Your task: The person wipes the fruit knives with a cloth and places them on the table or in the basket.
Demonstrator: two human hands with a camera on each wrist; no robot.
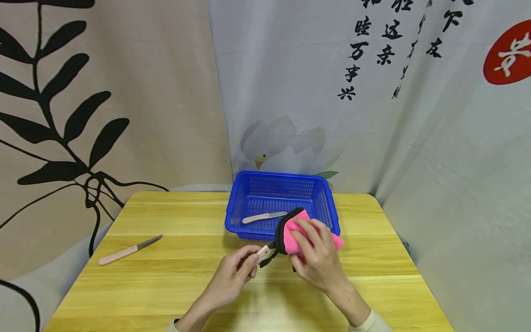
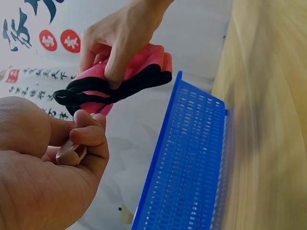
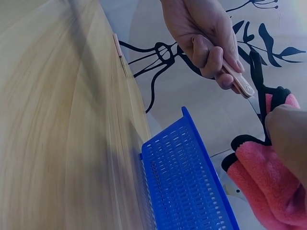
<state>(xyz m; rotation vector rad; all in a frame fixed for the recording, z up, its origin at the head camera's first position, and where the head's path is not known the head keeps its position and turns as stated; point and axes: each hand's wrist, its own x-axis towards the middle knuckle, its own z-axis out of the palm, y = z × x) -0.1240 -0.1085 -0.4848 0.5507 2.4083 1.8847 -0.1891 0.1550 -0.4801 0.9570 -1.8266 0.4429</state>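
In the head view my left hand (image 1: 232, 276) holds a small knife (image 1: 264, 252) by its pale handle, in front of the basket. The blade points right, toward a folded pink cloth (image 1: 292, 233) with black edging, which overlaps most of it. My right hand (image 1: 319, 253) grips this cloth from above, fingers bent over the pink side. In the left wrist view the handle's end (image 2: 71, 154) pokes out between curled fingers. From the right wrist, the handle (image 3: 240, 84) lies along the left hand's fingers, and a black strip hangs from the cloth (image 3: 268, 177).
A blue perforated basket (image 1: 282, 174) stands at the back of the wooden table (image 1: 166, 295), just beyond the hands. Inside it lies a second knife (image 1: 257, 218). Another knife (image 1: 120, 254) with its blade out rests near the table's left edge. Printed curtains (image 1: 290, 69) hang behind.
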